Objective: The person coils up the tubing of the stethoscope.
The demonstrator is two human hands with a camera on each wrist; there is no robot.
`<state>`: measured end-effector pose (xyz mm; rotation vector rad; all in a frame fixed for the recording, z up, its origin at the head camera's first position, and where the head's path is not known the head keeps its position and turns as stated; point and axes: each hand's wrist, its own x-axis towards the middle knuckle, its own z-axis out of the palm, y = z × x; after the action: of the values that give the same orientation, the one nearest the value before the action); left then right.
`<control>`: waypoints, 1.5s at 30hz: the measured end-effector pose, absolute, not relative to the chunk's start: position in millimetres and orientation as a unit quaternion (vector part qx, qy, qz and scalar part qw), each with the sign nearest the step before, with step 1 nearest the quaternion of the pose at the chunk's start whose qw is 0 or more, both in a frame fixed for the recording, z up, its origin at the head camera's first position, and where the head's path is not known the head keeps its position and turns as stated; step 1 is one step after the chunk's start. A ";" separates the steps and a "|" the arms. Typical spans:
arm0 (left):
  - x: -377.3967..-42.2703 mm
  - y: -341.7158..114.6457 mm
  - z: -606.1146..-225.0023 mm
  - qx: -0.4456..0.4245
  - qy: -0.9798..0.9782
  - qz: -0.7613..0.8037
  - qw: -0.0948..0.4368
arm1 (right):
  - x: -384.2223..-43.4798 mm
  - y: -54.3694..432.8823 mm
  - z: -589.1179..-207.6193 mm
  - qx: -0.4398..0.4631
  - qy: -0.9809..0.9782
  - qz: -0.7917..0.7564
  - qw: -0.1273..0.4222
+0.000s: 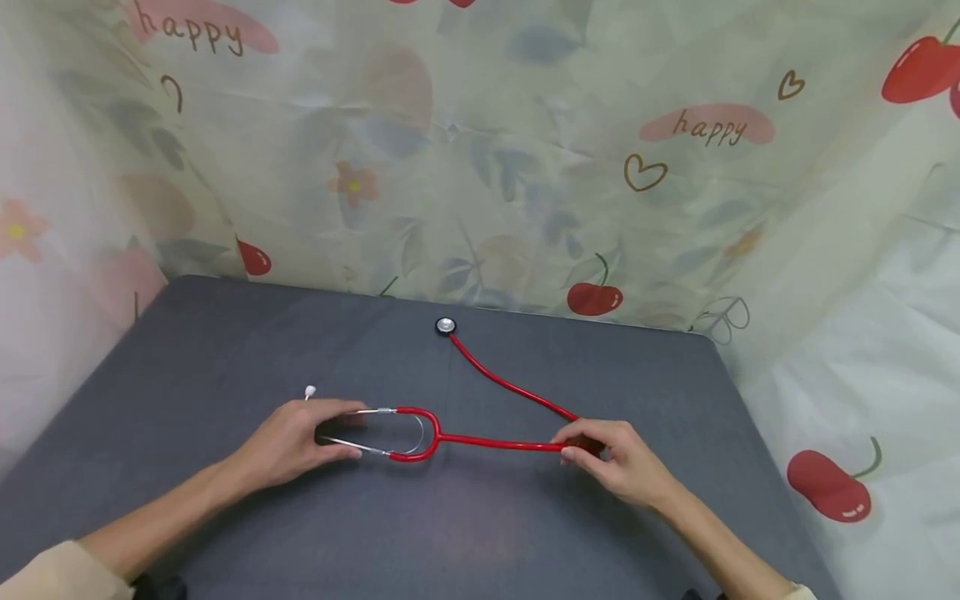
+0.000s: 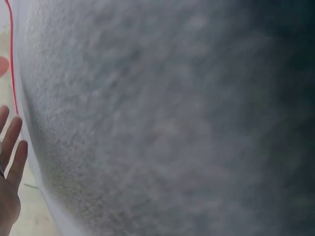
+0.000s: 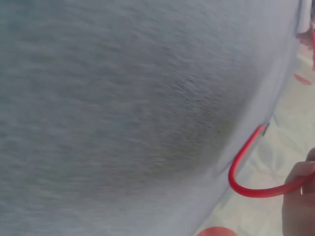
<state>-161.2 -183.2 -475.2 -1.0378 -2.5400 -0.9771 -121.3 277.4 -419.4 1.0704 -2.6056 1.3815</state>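
A red stethoscope (image 1: 498, 443) stretches between both hands over the dark grey table. My left hand (image 1: 296, 437) holds its metal ear tubes (image 1: 352, 444), thumb on the near tube and fingers at the far one. One white ear tip (image 1: 310, 391) shows beyond the knuckles; the other is hidden. Farther right, my right hand (image 1: 622, 462) pinches the red tubing between thumb and fingers. From there the tubing bends back to the round chest piece (image 1: 446, 326), which lies near the table's far edge. The right wrist view shows the tubing (image 3: 251, 191) curving out of the hand.
The grey table (image 1: 480, 533) fills the area below and around the hands. A patterned curtain (image 1: 480, 167) with cherries, leaves and writing hangs right behind the table's far edge and along its sides.
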 end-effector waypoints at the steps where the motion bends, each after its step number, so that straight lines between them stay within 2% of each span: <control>1: -162.4 -183.0 -474.0 -0.353 -0.866 -0.335 0.110 | -122.6 275.4 -415.3 0.342 -0.828 0.445 0.008; 8: -168.9 -180.8 -467.6 -0.347 -0.874 -0.331 0.080 | -130.6 268.1 -396.8 0.336 -0.811 0.478 0.003; 18: -176.0 -171.6 -466.4 -0.361 -0.880 -0.294 0.096 | -150.6 269.2 -395.2 0.337 -0.788 0.514 -0.045; 31: -182.0 -157.5 -464.9 -0.399 -0.866 -0.289 0.081 | -167.2 248.0 -382.1 0.260 -0.809 0.527 0.014; 35: -184.3 -153.7 -462.3 -0.407 -0.864 -0.287 0.077 | -169.2 237.4 -367.6 0.282 -0.809 0.516 0.011; 45: -183.3 -137.7 -456.1 -0.438 -0.852 -0.279 0.060 | -186.7 215.3 -364.3 0.316 -0.784 0.534 0.003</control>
<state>-183.3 -137.7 -456.1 -1.3261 -2.5799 -0.8430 -186.7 215.3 -364.3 0.9901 -2.4603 1.6746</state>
